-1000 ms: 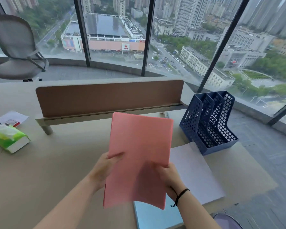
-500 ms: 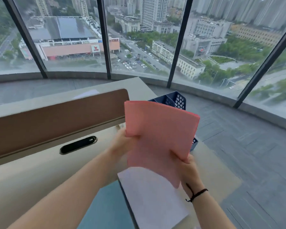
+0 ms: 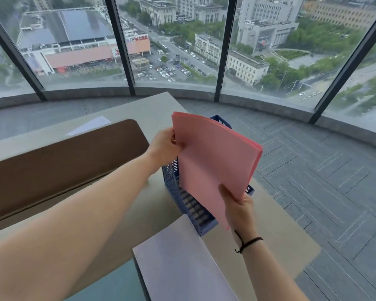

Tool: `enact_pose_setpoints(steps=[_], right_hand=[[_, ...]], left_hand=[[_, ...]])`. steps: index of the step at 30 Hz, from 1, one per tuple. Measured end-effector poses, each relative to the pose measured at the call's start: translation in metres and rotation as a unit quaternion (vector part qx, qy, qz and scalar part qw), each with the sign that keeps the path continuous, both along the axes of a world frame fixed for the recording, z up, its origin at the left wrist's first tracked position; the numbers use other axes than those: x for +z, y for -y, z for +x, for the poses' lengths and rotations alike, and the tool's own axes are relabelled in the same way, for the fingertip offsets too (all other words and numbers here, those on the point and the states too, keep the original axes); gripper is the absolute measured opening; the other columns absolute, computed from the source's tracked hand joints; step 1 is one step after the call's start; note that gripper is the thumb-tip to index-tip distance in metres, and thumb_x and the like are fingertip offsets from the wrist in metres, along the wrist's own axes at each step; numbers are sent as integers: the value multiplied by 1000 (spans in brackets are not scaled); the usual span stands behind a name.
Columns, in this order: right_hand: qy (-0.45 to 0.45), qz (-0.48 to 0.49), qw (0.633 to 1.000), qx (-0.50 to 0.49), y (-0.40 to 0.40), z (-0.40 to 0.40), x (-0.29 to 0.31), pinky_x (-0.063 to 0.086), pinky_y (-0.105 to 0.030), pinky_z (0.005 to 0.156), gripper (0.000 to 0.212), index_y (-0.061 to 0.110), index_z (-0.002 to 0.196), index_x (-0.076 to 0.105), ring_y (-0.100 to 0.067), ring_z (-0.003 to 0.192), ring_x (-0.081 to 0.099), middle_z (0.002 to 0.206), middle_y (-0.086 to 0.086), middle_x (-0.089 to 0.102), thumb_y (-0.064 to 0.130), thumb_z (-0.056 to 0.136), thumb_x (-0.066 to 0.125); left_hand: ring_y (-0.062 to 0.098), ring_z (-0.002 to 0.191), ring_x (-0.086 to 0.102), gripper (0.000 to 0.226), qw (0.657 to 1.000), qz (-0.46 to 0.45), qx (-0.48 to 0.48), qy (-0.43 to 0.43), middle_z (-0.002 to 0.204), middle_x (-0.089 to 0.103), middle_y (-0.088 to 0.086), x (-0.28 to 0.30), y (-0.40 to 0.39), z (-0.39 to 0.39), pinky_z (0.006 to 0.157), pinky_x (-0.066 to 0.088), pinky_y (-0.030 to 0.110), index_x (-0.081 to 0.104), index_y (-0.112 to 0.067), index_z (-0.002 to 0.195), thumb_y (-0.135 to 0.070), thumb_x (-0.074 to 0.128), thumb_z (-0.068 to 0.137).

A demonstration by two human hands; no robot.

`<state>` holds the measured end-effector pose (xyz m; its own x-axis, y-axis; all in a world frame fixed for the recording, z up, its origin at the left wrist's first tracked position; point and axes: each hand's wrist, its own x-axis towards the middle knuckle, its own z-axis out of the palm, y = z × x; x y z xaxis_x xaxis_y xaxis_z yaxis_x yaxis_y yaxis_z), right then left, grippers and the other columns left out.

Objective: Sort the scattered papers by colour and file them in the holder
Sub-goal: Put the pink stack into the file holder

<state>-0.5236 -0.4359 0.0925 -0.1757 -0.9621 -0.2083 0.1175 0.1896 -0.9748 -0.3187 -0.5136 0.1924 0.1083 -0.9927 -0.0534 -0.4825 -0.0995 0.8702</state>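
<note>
I hold a stack of pink papers [image 3: 215, 157] tilted above the blue perforated file holder [image 3: 172, 181], which it mostly hides. My left hand [image 3: 164, 146] pinches the stack's upper left edge. My right hand [image 3: 239, 209], with a black band on the wrist, grips its lower corner. A pale lilac-white stack of papers [image 3: 178, 263] lies on the desk in front of the holder. A light blue stack [image 3: 117, 285] lies to its left at the bottom edge.
A brown divider panel [image 3: 59, 164] runs along the back of the beige desk [image 3: 276, 231]. A white sheet [image 3: 89, 124] lies on the desk beyond it. The desk's right edge drops to grey carpet; tall windows curve behind.
Both hands have carried the pink stack forward and right, from in front of me to above the holder. My view turned right, so the tissue pack and chair are out of sight.
</note>
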Motion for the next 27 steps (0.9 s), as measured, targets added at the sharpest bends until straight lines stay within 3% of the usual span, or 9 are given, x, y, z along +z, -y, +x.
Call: enact_pose_setpoints(steps=[3, 7, 9, 13, 16, 20, 23, 25, 27], right_hand=[[17, 16, 1000, 12, 13, 9, -10, 40, -14, 54, 22, -8, 77, 60, -1, 56, 48, 58, 13, 56, 4, 94, 63], [3, 41, 998, 44, 22, 24, -28, 37, -19, 56, 22, -11, 77, 59, -1, 57, 46, 68, 2, 54, 2, 95, 62], [-5, 58, 997, 56, 24, 30, -34, 37, -26, 60, 18, -12, 83, 61, -11, 69, 49, 74, -1, 56, 2, 94, 62], [-20, 118, 989, 85, 22, 33, -50, 39, -31, 66, 16, 11, 80, 59, -17, 71, 48, 77, -1, 58, 4, 94, 60], [-65, 147, 981, 104, 20, 32, -66, 33, -32, 65, 14, 1, 81, 57, -20, 73, 42, 76, -6, 53, 8, 93, 59], [-68, 166, 979, 100, 23, 31, -70, 31, -29, 58, 16, -6, 86, 54, -19, 69, 40, 77, -7, 50, 8, 93, 57], [-94, 157, 975, 127, 23, 29, -71, 38, -32, 63, 14, -3, 95, 60, -22, 72, 47, 80, -9, 56, 11, 93, 59], [-120, 131, 974, 138, 21, 24, -72, 40, -33, 65, 7, 8, 87, 64, -21, 71, 50, 76, -2, 58, 11, 91, 59], [-124, 88, 981, 124, 19, 18, -70, 44, -28, 66, 20, 24, 78, 68, -12, 69, 55, 75, 12, 61, 10, 90, 59]], left_hand=[[24, 94, 68, 24, 1000, 13, 9, 19, 100, 74, 8, -4, 13, 3, 88, 54, 38, 71, -11, 99, 2, 60, 82], [21, 81, 62, 18, 996, 40, 32, 74, 82, 68, 2, -18, 24, 12, 74, 51, 31, 66, -17, 79, -4, 54, 78], [23, 84, 62, 13, 987, 50, 34, 149, 81, 67, 0, -25, 26, 12, 78, 50, 33, 63, -19, 78, -15, 50, 78], [30, 109, 52, 16, 942, 33, 79, 325, 97, 66, 5, -40, 29, 8, 96, 40, 42, 58, -19, 88, -24, 47, 76], [23, 115, 47, 36, 947, 22, 106, 304, 94, 67, -1, -50, 31, 14, 96, 33, 39, 68, -29, 98, -22, 49, 69], [22, 112, 47, 33, 947, -2, 98, 306, 93, 67, -5, -54, 31, 17, 94, 30, 39, 68, -31, 97, -19, 51, 70], [24, 116, 44, 35, 956, -29, 103, 273, 103, 65, -3, -58, 26, 14, 96, 33, 39, 62, -30, 109, -24, 54, 76], [25, 120, 42, 39, 966, -58, 114, 227, 118, 60, 0, -61, 19, 13, 99, 34, 39, 56, -28, 119, -27, 58, 80], [25, 123, 41, 46, 974, -75, 134, 168, 128, 54, 3, -65, 6, 13, 104, 35, 39, 50, -26, 126, -26, 62, 82]])
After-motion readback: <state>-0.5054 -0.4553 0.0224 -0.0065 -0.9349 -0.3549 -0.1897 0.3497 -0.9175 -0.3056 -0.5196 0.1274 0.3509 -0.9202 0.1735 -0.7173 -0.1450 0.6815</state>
